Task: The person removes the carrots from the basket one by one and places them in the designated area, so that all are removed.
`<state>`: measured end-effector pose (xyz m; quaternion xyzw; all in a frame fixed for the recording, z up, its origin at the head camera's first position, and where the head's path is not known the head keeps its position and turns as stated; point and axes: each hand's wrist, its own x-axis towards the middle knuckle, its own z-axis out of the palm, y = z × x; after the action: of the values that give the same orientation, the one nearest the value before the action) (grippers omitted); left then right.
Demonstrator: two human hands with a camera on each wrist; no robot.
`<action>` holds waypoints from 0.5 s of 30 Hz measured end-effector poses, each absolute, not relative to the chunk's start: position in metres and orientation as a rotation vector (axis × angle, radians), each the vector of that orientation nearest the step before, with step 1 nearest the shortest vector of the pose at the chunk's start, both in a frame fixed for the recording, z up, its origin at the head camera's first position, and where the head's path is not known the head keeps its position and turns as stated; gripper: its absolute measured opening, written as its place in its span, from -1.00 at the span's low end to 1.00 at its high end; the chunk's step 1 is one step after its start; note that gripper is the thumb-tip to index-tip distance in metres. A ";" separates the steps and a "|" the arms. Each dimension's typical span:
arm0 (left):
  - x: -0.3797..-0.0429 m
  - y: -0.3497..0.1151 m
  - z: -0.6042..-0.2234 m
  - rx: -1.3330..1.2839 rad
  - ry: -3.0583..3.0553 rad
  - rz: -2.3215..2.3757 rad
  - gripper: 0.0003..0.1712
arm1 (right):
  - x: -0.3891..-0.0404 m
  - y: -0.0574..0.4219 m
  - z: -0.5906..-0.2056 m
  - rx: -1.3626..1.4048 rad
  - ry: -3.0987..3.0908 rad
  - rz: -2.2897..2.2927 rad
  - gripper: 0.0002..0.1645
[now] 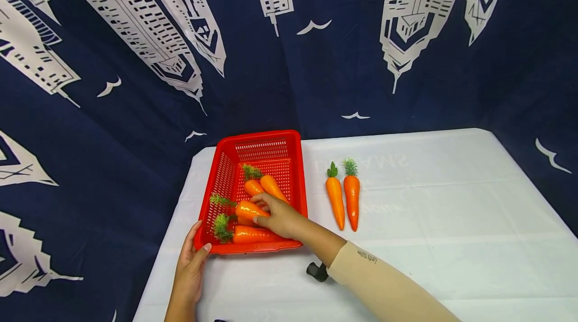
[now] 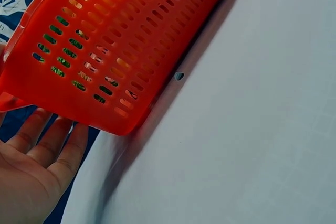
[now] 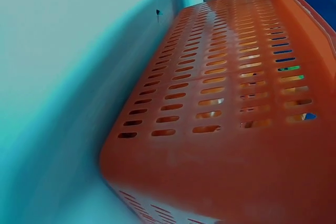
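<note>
A red perforated plastic basket (image 1: 253, 249) sits at the left of the white table with several orange carrots inside. My left hand (image 1: 191, 272) grips its front left corner, thumb over the rim and fingers outside, as the left wrist view also shows. Inside the basket, my right hand (image 1: 282, 219) pinches a carrot (image 1: 247, 209) with a green leafy top. Another carrot (image 1: 255, 234) lies along the front wall, and one more shows partly under the held one. Farther back are two carrots, one of them (image 1: 273, 186) partly behind the right hand. The right wrist view shows only the basket's outside and left fingers.
Two carrots, one with flat leaves (image 1: 335, 196) and one with a feathery top (image 1: 351, 196), lie side by side right of the basket. A small black object (image 1: 317, 272) is partly under the right forearm. Dark blue printed cloth (image 1: 316, 71) hangs behind the white table (image 1: 429, 221).
</note>
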<state>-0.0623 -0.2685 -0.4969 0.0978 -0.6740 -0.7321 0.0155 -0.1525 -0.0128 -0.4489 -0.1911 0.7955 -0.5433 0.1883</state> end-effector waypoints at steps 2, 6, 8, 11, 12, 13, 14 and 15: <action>-0.062 -0.269 -0.497 0.305 -2.096 -2.274 -0.26 | -0.152 -0.012 -0.448 -0.540 2.253 -1.548 -0.48; -0.062 -0.269 -0.496 0.293 -2.099 -2.270 -0.26 | -0.150 -0.011 -0.445 -0.544 2.264 -1.601 -0.47; -0.062 -0.269 -0.496 0.289 -2.098 -2.272 -0.26 | -0.149 -0.010 -0.444 -0.547 2.261 -1.624 -0.48; -0.062 -0.268 -0.497 0.282 -2.093 -2.276 -0.26 | -0.147 -0.009 -0.444 -0.558 2.261 -1.654 -0.47; -0.062 -0.268 -0.497 0.280 -2.090 -2.279 -0.26 | -0.147 -0.008 -0.445 -0.560 2.261 -1.665 -0.46; -0.061 -0.268 -0.497 0.278 -2.087 -2.279 -0.26 | -0.147 -0.008 -0.445 -0.558 2.265 -1.672 -0.45; -0.062 -0.268 -0.497 0.275 -2.084 -2.281 -0.26 | -0.146 -0.007 -0.445 -0.556 2.268 -1.681 -0.45; -0.062 -0.268 -0.498 0.272 -2.081 -2.281 -0.26 | -0.146 -0.007 -0.445 -0.558 2.272 -1.690 -0.44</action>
<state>-0.0617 -0.2676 -0.4977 0.0877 -0.6713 -0.7357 0.0209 -0.1464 -0.0065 -0.4452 -0.1916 0.7808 -0.5808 0.1274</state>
